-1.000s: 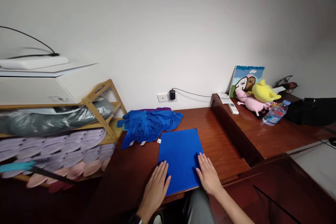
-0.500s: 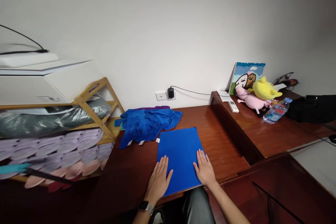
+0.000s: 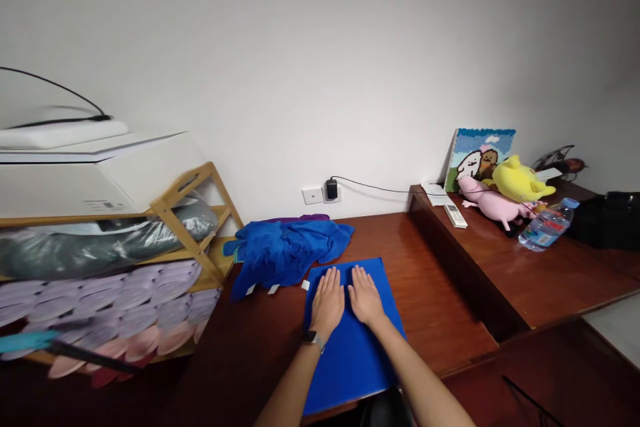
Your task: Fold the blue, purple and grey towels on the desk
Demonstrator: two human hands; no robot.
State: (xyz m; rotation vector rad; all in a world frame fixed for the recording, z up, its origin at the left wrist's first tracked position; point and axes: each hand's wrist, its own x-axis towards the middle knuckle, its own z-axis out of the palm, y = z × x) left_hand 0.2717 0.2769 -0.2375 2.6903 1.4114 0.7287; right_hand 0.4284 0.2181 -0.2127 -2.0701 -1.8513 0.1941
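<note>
- The flat blue cloth [image 3: 357,347] lies spread out on the brown wooden table [image 3: 440,293], right in front of the person. Its long side runs away from the person, toward the wall.
- Both hands lie flat on the far part of the cloth, side by side and almost touching.
- The left hand [image 3: 327,302] has its fingers straight and open, palm down. It pinches nothing. A watch [image 3: 313,339] sits on its wrist.
- The right hand [image 3: 366,295] is flat and open too, pressing on the cloth and holding nothing.
- Most of the cloth lies behind the hands, nearer the person. Only a short bit lies past the fingertips. Neither hand is nearer than the other.
- Just past the far edge sits a messy pile of blue cloths [image 3: 285,250], a little to the left.
- A wooden shelf [image 3: 195,213] with rolled towels stands farther left.
</note>
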